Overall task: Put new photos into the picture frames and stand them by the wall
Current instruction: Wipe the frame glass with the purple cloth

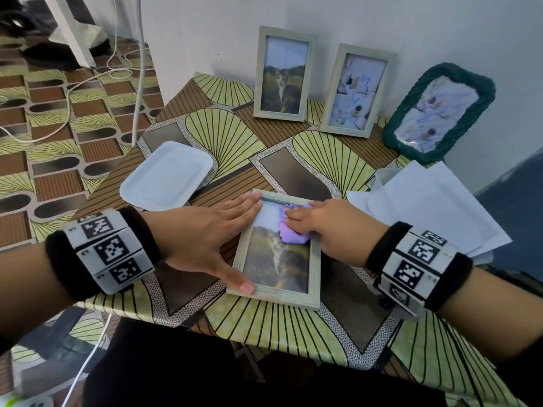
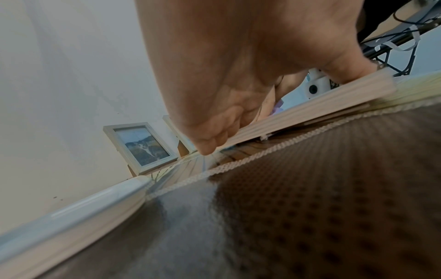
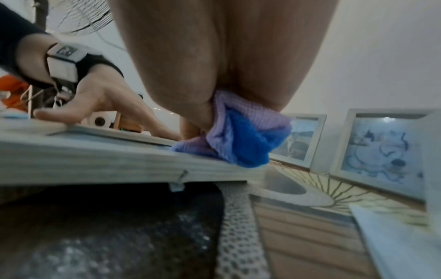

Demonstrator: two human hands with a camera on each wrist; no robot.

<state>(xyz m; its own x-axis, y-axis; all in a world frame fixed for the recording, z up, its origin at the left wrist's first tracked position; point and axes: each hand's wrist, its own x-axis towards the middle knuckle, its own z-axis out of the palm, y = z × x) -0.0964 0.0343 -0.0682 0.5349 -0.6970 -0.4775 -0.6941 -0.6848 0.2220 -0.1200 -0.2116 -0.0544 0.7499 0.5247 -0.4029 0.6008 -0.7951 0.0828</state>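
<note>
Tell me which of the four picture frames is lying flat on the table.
The pale wooden frame with the cat photo between both hands lies flat. The second cat frame, the blue-picture frame and the green woven frame stand against the wall.

A patterned table (image 1: 338,333) carries a flat frame (image 1: 314,274), a white tray (image 1: 164,177), papers (image 1: 435,207) and three standing frames (image 1: 283,74)

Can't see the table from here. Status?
Left hand steadies flat frame. Right hand wipes its glass with purple cloth. Nothing blocking.

Purple cloth (image 1: 291,227) half hidden under right hand (image 1: 332,227), foreground tabletop (image 2: 310,207) blurred
</note>
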